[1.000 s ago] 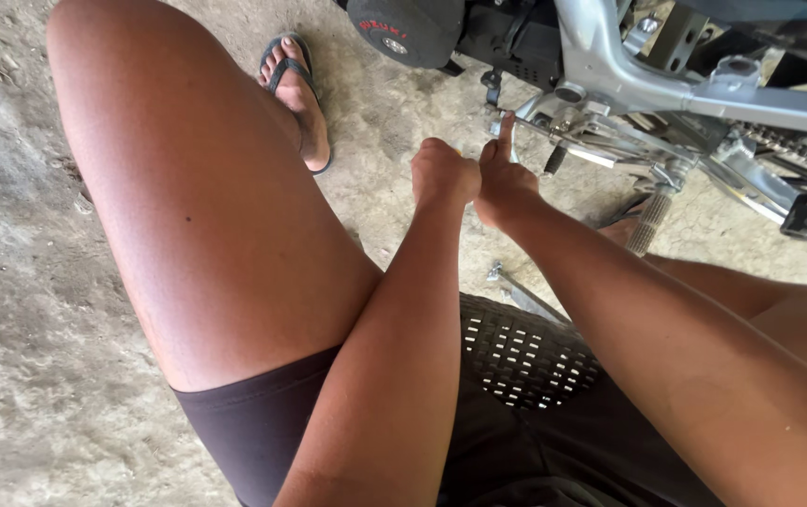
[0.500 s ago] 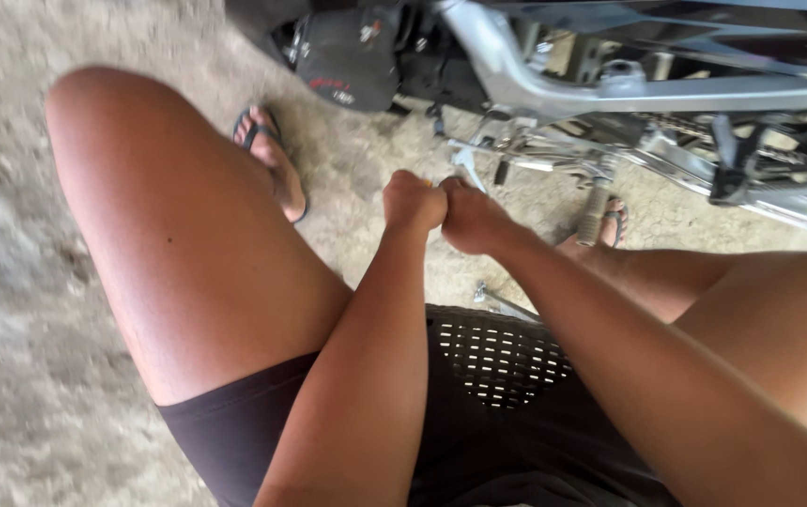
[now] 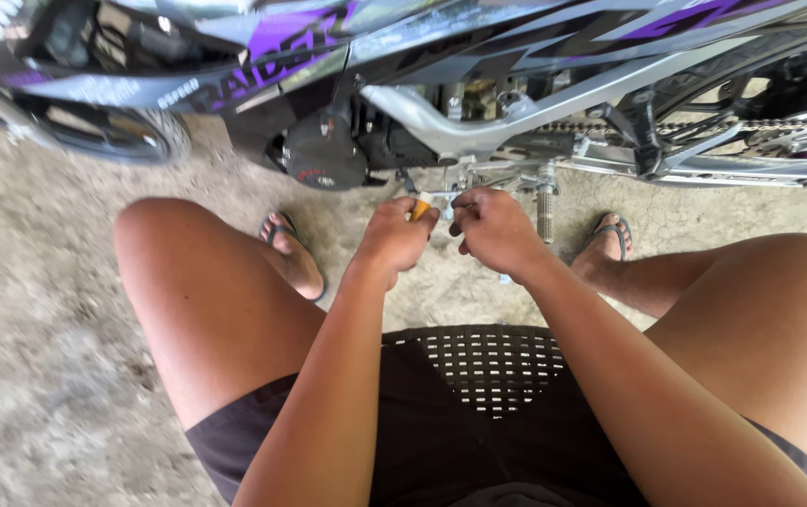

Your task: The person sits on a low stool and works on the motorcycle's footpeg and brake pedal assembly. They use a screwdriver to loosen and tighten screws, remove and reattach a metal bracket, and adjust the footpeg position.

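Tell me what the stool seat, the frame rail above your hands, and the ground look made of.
Stool seat: likely black moulded plastic, matte, with a grid of punched holes. Frame rail: painted or bare silver metal, smooth sheen. Ground: rough grey concrete, mottled and cracked.

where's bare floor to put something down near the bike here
Bare concrete floor lies wide open outside the left knee, below the front wheel. A smaller patch sits ahead of the perforated stool, between both feet. Crowded: under the engine, where the left hand and right hand work by the footpeg.
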